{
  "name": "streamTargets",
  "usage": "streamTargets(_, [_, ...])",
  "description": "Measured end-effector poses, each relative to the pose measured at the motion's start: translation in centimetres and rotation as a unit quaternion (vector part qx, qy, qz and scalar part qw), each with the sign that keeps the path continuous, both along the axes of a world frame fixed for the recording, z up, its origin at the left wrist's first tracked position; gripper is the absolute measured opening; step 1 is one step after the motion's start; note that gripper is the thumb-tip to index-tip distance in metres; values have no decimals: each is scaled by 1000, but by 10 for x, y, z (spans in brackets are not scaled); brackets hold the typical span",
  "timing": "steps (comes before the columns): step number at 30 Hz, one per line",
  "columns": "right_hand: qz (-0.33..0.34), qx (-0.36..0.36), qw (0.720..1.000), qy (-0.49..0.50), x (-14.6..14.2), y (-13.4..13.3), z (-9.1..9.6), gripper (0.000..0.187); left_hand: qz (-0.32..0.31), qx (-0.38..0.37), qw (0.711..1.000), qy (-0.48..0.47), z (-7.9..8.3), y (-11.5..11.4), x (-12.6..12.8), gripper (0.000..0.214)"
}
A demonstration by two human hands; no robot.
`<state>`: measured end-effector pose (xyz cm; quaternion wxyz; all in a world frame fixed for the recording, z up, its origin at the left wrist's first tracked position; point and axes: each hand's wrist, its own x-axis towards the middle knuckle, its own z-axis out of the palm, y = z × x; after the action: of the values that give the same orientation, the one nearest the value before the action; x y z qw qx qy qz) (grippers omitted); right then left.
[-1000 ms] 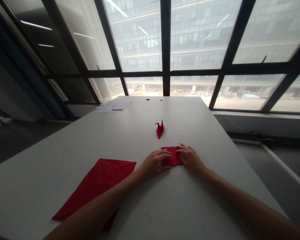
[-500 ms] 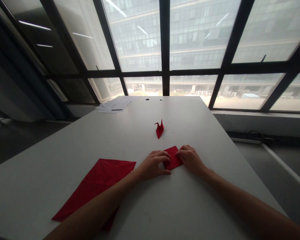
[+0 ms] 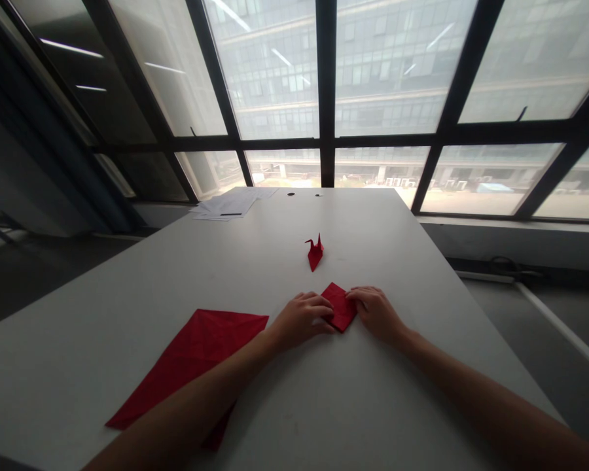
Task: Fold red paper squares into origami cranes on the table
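A small folded red paper [image 3: 340, 305] lies on the white table [image 3: 294, 405], turned so one corner points away from me. My left hand [image 3: 298, 318] curls over its left edge, with the thumb beside its near corner. My right hand [image 3: 375, 312] rests on its right edge with bent fingers pressing it down. A finished red paper crane [image 3: 315, 251] stands a little farther back, apart from both hands.
A large creased red sheet [image 3: 191, 360] lies flat at my left forearm. White papers [image 3: 228, 205] sit at the far left corner, and two small dark dots [image 3: 290, 194] near the far edge. Tall windows [image 3: 324, 78] rise behind the table.
The small red paper has turned from lying square to a diamond position between my hands. My fingers shifted slightly with it; the crane and large sheet stayed put.
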<state>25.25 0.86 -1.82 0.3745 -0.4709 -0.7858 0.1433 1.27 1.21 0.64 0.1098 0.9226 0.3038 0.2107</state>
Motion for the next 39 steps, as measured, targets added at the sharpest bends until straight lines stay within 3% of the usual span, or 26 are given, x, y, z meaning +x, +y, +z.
streamTargets(6, [15,-13,1000,15,1,-2,3,46,-3,-26,999,-33,-1,3,-1,23])
streamTargets(13, [109,-11,993,-46,-2,-18,22,41,37,-26,997,-66,-10,6,-1,23])
streamTargets(15, [103,-22,993,-50,-3,-18,22,43,48,-27,996,-71,-12,6,-1,26])
streamTargets(20, [70,-28,997,-31,-5,-10,14,26,58,-25,995,-71,-9,4,2,31])
streamTargets(24, [40,-14,999,-11,-4,-6,9,31,66,-12,997,-49,-5,1,5,34])
streamTargets(30, [49,5,997,-66,-4,-4,3,28,54,24,998,6,-2,-6,7,31])
streamTargets(35, [45,2,995,-88,-4,-6,5,31,12,26,995,99,-9,-12,5,60])
streamTargets(39, [29,-4,994,-109,-4,-8,8,33,68,23,989,131,-17,-13,-2,66])
